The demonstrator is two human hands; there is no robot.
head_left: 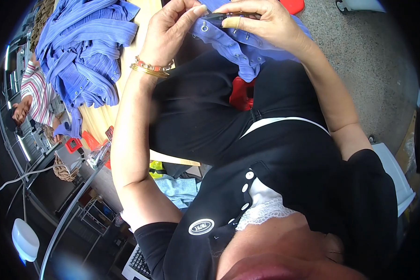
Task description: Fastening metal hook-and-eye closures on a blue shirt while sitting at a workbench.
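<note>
A blue-violet ribbed garment [245,53] lies over my lap, with small metal rings along its edge strip. My left hand [175,25] is closed, thumb and fingertips pinching the garment's upper edge. My right hand [270,25] is closed around a slim tool [217,17] with a dark pointed tip and a brownish handle, possibly thread snips. The tip points toward my left fingertips, close over the cloth. A yellowish wrap covers my right thumb. What lies between the left fingertips is too small to make out.
On the wooden table [100,123] to my left lies a heap of similar blue-violet garments [86,51]. A person in a striped top [37,95] is beyond it. Light blue cloth [177,189] lies by my left elbow. A white bin [392,172] stands on the right. A red stool [241,93] shows beneath me.
</note>
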